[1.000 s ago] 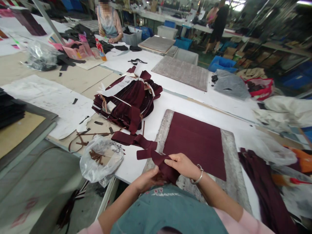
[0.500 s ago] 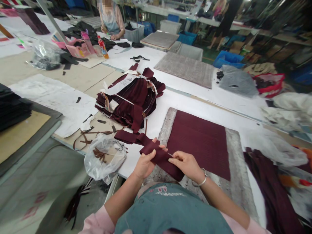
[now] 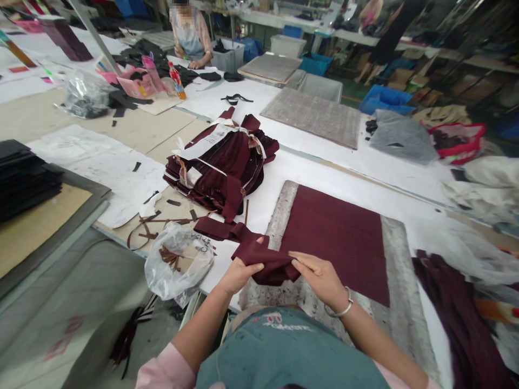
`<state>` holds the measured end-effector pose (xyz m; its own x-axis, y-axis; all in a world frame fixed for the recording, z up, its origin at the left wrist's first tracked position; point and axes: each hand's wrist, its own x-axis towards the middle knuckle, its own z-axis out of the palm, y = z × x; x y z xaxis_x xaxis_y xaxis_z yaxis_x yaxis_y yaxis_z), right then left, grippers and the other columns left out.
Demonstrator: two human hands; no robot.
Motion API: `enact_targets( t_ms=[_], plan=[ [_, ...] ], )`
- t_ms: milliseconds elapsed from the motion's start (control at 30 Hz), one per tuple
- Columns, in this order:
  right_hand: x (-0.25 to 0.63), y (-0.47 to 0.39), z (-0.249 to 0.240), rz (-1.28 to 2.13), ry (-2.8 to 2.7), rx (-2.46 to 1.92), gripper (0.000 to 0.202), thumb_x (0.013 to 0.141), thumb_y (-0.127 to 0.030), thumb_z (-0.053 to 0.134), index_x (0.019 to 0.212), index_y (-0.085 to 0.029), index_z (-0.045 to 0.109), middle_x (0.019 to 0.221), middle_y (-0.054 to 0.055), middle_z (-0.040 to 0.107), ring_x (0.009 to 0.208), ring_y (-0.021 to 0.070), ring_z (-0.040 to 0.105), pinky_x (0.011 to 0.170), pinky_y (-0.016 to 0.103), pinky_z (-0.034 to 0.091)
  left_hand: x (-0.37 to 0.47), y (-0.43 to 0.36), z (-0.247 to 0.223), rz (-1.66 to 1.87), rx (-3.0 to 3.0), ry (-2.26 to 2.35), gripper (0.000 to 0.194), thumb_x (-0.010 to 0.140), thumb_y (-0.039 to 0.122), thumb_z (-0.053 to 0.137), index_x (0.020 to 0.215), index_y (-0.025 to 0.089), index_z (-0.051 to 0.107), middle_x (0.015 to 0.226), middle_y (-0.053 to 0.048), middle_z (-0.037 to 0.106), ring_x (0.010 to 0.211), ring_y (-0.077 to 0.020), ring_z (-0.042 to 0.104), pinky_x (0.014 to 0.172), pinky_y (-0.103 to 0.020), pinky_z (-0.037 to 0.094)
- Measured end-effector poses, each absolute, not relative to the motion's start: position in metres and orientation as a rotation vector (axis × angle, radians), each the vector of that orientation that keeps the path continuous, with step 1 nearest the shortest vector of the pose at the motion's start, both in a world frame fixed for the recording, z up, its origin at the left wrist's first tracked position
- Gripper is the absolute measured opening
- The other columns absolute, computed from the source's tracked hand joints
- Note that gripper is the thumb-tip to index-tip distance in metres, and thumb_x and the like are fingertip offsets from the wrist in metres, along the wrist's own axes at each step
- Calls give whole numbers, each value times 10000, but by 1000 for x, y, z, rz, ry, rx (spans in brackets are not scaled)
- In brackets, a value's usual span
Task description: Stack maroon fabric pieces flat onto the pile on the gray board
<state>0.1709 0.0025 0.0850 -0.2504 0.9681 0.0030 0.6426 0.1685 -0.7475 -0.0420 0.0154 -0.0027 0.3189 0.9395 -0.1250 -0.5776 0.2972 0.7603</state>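
A maroon fabric strip [image 3: 265, 259] is stretched between my two hands above the table's near edge. My left hand [image 3: 240, 274] is closed on its left part, thumb on top and the other fingers mostly hidden beneath the cloth. At the strip's right end, my right hand [image 3: 320, 275] pinches the fabric between thumb and fingers. The strip's tail [image 3: 213, 228] runs left onto the table. Beyond my right hand, a flat maroon fabric piece [image 3: 336, 237] lies on a worn grey board [image 3: 407, 292]. Behind the tail sits a tied bundle of maroon pieces [image 3: 219, 167] with a paper label.
A clear plastic bag [image 3: 178, 265] with brown scraps stands at the table edge on my left. Long maroon strips [image 3: 454, 313] lie at the right. A stack of black pieces [image 3: 26, 178] is far left. Across the table, a person [image 3: 192, 40] works beside a bottle [image 3: 177, 81].
The strip was laid flat and long across my left hand; now it is bunched and folded between both hands. My right hand has turned and moved slightly to the right.
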Motion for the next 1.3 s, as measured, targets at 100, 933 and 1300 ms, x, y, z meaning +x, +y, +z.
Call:
enact_targets(
  t_ms=[100, 933, 1300],
  plan=[
    [176, 3, 86, 820, -1856, -1577, 268, 864, -387, 515, 919, -201, 699, 977, 47, 685, 922, 212, 612, 874, 315, 458, -53, 21, -11, 1112, 813, 794, 545, 638, 201, 745, 1164, 175, 606, 1250, -89, 587, 1195, -266, 490, 1077, -420, 287],
    [241, -52, 76, 1376, -1540, -1907, 406, 806, -535, 526, 1004, -216, 680, 903, 34, 689, 848, 240, 624, 763, 333, 506, -187, 96, -52, 398, 1710, 2221, 524, 705, 159, 498, 1221, 68, 471, 1144, -261, 536, 1068, -404, 511, 893, -532, 375],
    [247, -60, 87, 1459, -1131, -1933, 455, 720, -572, 609, 1004, -225, 687, 927, 74, 702, 835, 274, 646, 768, 363, 541, -81, 44, -86, 441, 2098, 1979, 976, 633, 335, 692, 1431, 95, 183, 1495, -235, 158, 1385, -377, 54, 1077, -580, 75]
  ],
)
